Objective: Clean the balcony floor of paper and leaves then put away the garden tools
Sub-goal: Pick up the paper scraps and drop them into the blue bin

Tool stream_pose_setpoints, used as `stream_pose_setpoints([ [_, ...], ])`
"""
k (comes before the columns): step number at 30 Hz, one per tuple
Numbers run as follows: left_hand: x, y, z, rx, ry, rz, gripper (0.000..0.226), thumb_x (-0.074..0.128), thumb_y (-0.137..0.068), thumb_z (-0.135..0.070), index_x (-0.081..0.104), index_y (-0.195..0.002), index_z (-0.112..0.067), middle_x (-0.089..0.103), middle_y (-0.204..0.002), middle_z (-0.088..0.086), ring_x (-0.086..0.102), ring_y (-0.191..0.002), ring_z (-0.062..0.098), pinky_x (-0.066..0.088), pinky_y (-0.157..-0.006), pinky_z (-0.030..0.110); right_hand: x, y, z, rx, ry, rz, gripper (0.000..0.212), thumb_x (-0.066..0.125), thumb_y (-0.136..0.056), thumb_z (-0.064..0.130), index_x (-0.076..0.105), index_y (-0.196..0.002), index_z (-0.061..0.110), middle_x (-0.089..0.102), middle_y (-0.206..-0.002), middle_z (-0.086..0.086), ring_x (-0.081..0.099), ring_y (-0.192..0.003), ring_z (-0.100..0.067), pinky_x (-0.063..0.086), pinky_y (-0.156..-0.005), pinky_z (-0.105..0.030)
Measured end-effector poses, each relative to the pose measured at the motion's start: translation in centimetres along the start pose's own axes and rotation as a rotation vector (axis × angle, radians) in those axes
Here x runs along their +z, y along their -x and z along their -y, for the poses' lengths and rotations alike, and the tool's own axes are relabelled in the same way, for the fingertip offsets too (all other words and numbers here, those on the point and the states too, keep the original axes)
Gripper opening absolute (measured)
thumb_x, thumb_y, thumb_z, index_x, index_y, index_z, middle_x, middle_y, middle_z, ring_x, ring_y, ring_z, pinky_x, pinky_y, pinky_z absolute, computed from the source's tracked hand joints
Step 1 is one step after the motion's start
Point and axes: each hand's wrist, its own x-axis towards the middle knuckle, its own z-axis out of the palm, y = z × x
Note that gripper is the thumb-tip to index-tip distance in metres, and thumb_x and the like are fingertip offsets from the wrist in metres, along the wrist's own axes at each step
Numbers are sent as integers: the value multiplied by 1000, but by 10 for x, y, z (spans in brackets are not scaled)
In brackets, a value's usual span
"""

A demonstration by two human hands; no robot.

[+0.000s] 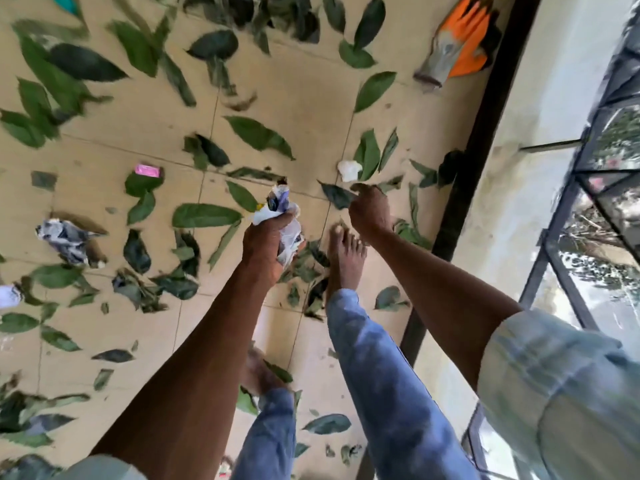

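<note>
Left hand fingers clamped on crumpled paper; right hand fingers pinching a leaf above the floor.

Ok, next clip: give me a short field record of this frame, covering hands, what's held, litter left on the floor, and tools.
left hand: grips a wad of crumpled paper
right hand: reaching down toward a white paper ball; grip unclear
floor: tan tiles, many green leaves scattered
paper left: printed crumple, pink scrap
tools: orange and grey glove by the wall
stage: cleaning unfinished
</note>
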Motion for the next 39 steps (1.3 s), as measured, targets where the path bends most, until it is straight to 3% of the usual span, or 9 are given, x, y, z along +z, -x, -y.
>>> stream_pose_setpoints([
  [7, 30, -65, 9, -50, 126, -6, 8, 58, -94, -12, 62, -99, -17, 67, -82, 4, 67, -60, 17, 56, -55, 28, 27, -83, -17, -268, 483, 94, 68, 45, -90, -5, 31, -150, 24, 10, -160, -13, 27, -140, -37, 39, -106, -43],
  [12, 32, -78, 3, -41, 151, 28, 7, 58, -94, -13, 64, -96, -15, 70, -69, -2, 66, -59, 17, 55, -57, 30, 43, -110, -19, -462, 733, 122, 52, 48, -91, -2, 40, -141, 7, 34, -145, -15, 33, -134, -35, 52, -90, -45],
  [15, 29, -63, -6, -25, 211, 46, 9, 52, -97, -10, 60, -93, -14, 61, -59, -1, 59, -51, 16, 50, -54, 26, 39, -115, -6, -377, 518, 92, 39, 51, -88, 2, 62, -124, 11, 56, -127, -11, 53, -118, -31, 51, -88, -38],
  [19, 14, -25, -26, -71, 377, 19, 21, 47, -99, -14, 61, -114, -14, 63, -99, 4, 59, -90, 24, 45, -90, 41, 19, -89, 46, -16, -183, -33, 19, 76, -78, 17, 71, -96, 16, 73, -95, -3, 64, -80, -15, 51, -69, -24],
  [22, -8, 6, -41, -51, 517, -2, 14, 50, -97, -16, 63, -99, -19, 67, -86, 0, 61, -89, 22, 48, -86, 41, 2, -57, 87, 134, -578, 176, 18, 82, -74, 27, 67, -81, 20, 70, -81, -6, 61, -76, -15, 53, -70, -30],
  [29, -56, 59, -85, 59, 749, 72, 13, 58, -80, -11, 70, -77, -15, 72, -73, 2, 70, -74, 22, 53, -82, 47, 37, 22, 170, -131, -438, 449, 17, 79, -70, 3, 64, -63, 8, 54, -51, 15, 45, -51, 2, 37, -55, -21],
  [32, -94, 50, -93, 85, 759, 28, 18, 61, -84, -6, 75, -76, -13, 73, -83, 8, 69, -81, 25, 52, -83, 44, 71, 40, 204, -261, -403, 553, 16, 71, -75, -6, 69, -89, -15, 60, -47, 18, 51, -48, 9, 40, -54, -13],
  [36, -153, 29, -101, 98, 793, -14, 41, 44, -97, -6, 72, -68, -14, 72, -72, 5, 69, -67, 20, 54, -73, 38, 109, 34, 243, -167, -325, 807, 14, 58, -85, -7, 70, -91, -1, 69, -64, 5, 61, -58, -3, 47, -56, -12],
  [39, -198, 4, -101, 84, 837, -55, 49, 39, -99, -8, 74, -65, -15, 73, -70, 2, 72, -67, 18, 50, -78, 37, 151, 22, 265, -184, -274, 596, 18, 61, -80, 1, 70, -73, 15, 68, -62, 5, 60, -57, -5, 48, -58, -20],
])
